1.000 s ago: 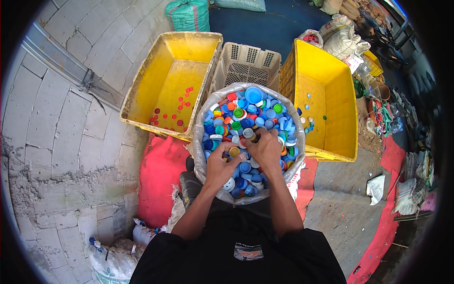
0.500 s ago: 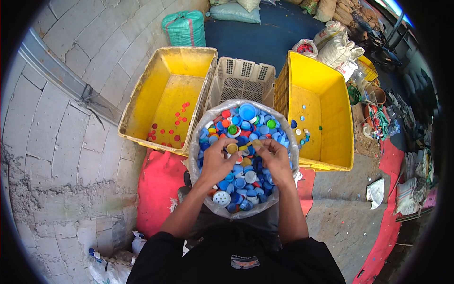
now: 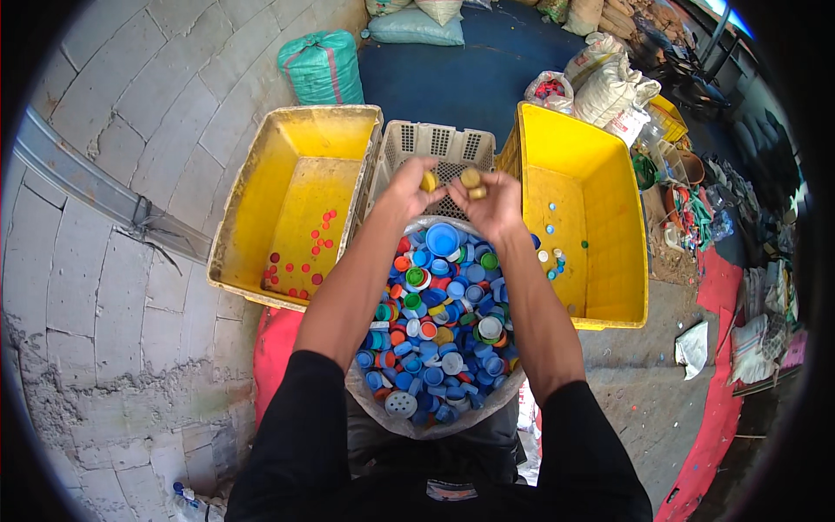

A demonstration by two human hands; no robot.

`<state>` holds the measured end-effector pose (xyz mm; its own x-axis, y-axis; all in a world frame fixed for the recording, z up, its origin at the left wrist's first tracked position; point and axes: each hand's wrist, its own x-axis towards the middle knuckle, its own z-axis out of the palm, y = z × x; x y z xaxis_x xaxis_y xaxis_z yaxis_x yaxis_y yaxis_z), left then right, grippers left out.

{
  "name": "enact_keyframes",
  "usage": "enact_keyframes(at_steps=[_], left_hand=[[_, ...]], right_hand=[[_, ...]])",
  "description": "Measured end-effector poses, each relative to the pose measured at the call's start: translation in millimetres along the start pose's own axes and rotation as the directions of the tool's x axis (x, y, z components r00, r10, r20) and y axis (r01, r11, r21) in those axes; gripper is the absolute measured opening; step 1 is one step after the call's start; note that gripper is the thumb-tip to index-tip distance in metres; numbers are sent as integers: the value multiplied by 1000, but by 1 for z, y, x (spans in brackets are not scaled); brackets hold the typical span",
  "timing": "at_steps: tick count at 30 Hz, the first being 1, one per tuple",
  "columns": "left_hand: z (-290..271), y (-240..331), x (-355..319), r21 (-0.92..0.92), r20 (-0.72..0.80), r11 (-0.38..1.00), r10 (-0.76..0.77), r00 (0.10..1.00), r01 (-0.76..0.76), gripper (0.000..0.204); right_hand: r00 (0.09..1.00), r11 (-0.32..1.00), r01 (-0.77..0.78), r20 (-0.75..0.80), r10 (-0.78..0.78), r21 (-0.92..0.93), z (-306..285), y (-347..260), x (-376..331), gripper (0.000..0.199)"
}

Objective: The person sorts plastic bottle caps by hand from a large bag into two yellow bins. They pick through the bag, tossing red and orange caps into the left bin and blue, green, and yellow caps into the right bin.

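Note:
Both of my hands are stretched forward over the grey plastic crate [image 3: 400, 143], past the far rim of the sack. My left hand [image 3: 409, 187] has its fingers closed round a yellow bottle cap [image 3: 429, 181]. Beside it, my right hand [image 3: 491, 204] holds yellowish caps [image 3: 470, 178] at its fingertips, slightly blurred. Below my forearms stands an open pale sack [image 3: 409, 426] full of mixed bottle caps [image 3: 444, 331], mostly blue, with some red, orange, green and white ones. A large light-blue cap [image 3: 443, 239] lies near its far edge.
A yellow bin [image 3: 348, 130] on the left holds scattered red caps [image 3: 322, 244]. Another yellow bin [image 3: 600, 200] on the right holds a few blue, white and green ones. Farther off are a green sack [image 3: 322, 70] and white sacks [image 3: 604, 91]. A block wall [image 3: 113, 287] runs along the left.
Both hands have moved forward from above the caps in the sack to over the grey crate, carrying yellow caps. The view has shifted slightly.

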<state>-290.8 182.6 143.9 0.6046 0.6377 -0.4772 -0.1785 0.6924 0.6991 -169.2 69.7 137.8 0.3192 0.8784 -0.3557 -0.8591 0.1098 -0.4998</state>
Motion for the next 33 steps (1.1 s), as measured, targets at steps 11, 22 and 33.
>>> enact_keyframes(at_steps=[11,22,33], left_hand=[[-42,0,-42,-199,-31,940,275,961,-276,88],[-52,-61,-172,176,-21,879,454,891,-444,22],[-59,-128,-220,442,-65,784,513,856,-436,14]], right_hand=[[966,955,258,72,-250,-146,-24,-15,-24,90],[906,844,418,79,-417,-336,-62,0,-177,52],[890,641,384,82,-448,-665,-84,65,-237,27]])
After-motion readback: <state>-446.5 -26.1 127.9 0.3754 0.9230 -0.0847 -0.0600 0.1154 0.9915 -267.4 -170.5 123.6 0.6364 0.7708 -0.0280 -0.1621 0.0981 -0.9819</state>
